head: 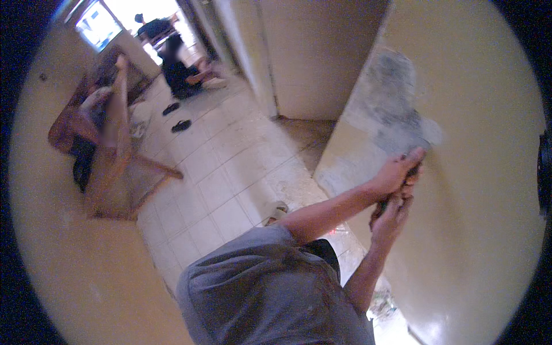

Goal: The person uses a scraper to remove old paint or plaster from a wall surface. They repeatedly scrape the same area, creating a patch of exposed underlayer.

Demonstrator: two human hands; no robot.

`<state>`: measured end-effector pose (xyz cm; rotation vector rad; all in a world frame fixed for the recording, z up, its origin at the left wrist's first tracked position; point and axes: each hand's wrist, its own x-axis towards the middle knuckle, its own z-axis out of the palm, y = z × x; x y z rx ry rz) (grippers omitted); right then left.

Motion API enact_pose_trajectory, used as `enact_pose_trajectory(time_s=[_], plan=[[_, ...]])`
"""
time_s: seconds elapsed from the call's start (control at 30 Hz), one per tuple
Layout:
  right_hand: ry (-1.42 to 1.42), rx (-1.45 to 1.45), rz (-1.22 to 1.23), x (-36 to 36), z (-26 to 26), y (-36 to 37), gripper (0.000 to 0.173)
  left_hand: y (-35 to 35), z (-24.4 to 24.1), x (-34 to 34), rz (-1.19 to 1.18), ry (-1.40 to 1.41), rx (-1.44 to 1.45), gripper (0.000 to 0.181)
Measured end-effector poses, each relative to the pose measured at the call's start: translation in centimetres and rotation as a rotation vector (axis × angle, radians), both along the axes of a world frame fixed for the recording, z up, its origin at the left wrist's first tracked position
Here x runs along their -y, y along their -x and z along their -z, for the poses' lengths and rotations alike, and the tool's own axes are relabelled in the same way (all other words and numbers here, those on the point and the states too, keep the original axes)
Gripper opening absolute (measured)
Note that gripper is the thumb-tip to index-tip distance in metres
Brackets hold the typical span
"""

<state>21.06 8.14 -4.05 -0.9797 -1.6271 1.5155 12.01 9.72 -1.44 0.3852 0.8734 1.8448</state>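
Note:
At the right, my left hand [394, 174] closes around a dark, narrow hand tool [413, 170] against a cream-painted wall [483, 181]. Just below it, my right hand [391, 217] grips the same tool's lower part, its fingers close to those of my left hand. The fingers hide much of the tool, and its kind cannot be told. A rough grey patch [390, 82] marks the wall above the hands, with paler smears reaching down towards them.
A doorway recess [315, 64] lies left of the patched wall. On the tiled floor [215, 172] are dark sandals [181, 126]. Wooden framework [157, 166] stands at the left, around what appears to be a person [92, 116]. Another person [179, 77] sits low near the bright opening, someone else [153, 29] beyond.

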Motion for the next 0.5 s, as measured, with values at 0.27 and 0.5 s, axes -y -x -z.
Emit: enact_pose_trajectory(time_s=[0.27, 0.5], plan=[[-0.022, 0.049, -0.06, -0.4, 0.2, 0.8, 0.02, 1.6, 0.7, 0.2, -0.001, -0.075, 0.09, 0.041], [-0.105, 0.148, -0.069, -1.0, -1.0, 1.4, 0.028, 1.9, -0.2, -0.2, -0.045, -0.052, 0.085, 0.041]])
